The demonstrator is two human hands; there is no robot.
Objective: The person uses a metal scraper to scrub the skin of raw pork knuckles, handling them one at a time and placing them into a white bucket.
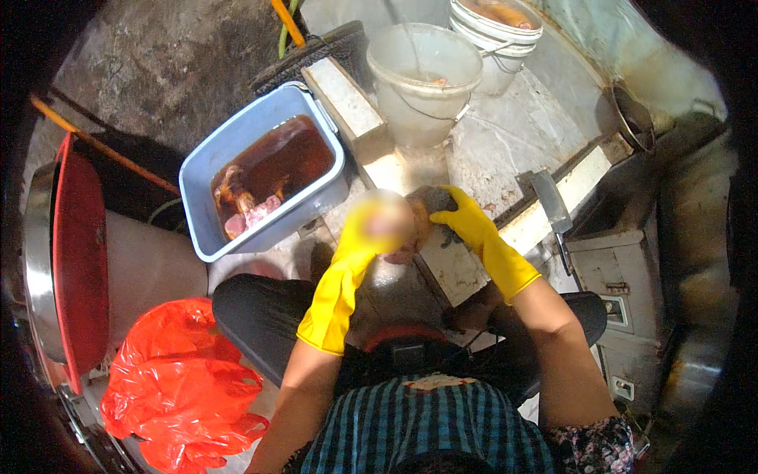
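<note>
My left hand (362,234), in a yellow rubber glove, grips a reddish-brown piece of meat (419,220) above the floor between my knees. A blurred patch covers its fingers and part of the meat. On the right, my right hand (471,220), gloved the same way, curves its thumb and fingers around a dark grey, rough-looking object (439,200) against the meat. Whether that is a scouring pad or a stone I cannot tell. Beyond my left hand stands a light blue plastic basin (263,252) of brown liquid, with meat pieces (251,213) in its near corner.
A translucent bucket (408,109) and white stacked buckets (494,44) stand ahead. A cleaver (552,201) leans across a ledge (583,175) at right. White-topped beams (456,275) lie near the hands. At left are a red plastic bag (177,379) and a tilted red basin (80,260).
</note>
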